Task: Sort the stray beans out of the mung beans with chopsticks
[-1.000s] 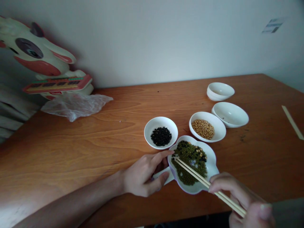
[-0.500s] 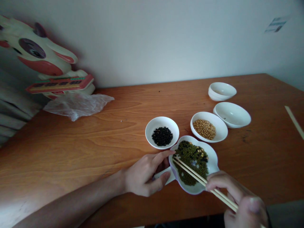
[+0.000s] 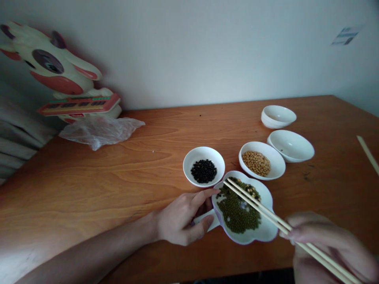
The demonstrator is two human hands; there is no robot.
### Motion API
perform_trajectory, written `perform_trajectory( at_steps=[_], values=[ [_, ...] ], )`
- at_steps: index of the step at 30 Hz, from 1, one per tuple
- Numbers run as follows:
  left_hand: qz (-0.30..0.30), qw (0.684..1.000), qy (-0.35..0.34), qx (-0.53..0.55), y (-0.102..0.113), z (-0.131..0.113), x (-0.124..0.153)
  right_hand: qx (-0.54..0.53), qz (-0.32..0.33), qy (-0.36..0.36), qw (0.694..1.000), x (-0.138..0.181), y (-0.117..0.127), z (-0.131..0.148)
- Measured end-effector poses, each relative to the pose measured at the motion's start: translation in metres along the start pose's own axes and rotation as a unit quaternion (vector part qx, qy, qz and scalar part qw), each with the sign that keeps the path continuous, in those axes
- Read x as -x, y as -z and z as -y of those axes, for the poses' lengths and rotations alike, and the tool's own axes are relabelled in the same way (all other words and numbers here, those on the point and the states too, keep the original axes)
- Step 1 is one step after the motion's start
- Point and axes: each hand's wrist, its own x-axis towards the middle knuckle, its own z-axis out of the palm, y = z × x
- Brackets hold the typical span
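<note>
A flower-shaped white dish [image 3: 263, 232] near the table's front edge holds mixed green, black and yellow beans [image 3: 238, 209]. My left hand [image 3: 180, 219] grips the dish's handle at its left side, index finger along the rim. My right hand [image 3: 328, 246], blurred at the lower right, is closed on a pair of wooden chopsticks [image 3: 266, 211]; their tips reach over the dish's far left rim. Behind the dish stand a small white bowl of black beans [image 3: 203, 167] and a bowl of yellow soybeans [image 3: 262, 161].
Two white bowls without beans [image 3: 290, 145] [image 3: 278, 116] sit further back on the right of the wooden table [image 3: 103, 177]. A loose chopstick [image 3: 368, 149] lies at the right edge. A crumpled plastic bag [image 3: 99, 130] and a cartoon cow toy [image 3: 59, 83] stand at the back left by the wall.
My right hand has shifted right and lifted the chopsticks; their tips moved from the beans at the dish's left to above its far rim. My left hand kept its hold.
</note>
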Motion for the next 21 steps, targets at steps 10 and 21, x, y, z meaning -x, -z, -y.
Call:
perform_trajectory(
  at_steps=[10, 21],
  values=[
    [0.009, 1.000, 0.005, 0.001, 0.000, 0.000, -0.001, -0.003, -0.020, -0.109, 0.994, -0.014, -0.030, 0.031],
    [0.000, 1.000, 0.003, -0.005, 0.000, 0.000, -0.001, 0.081, 0.161, -0.112, 0.977, 0.003, 0.000, -0.004]
  ],
)
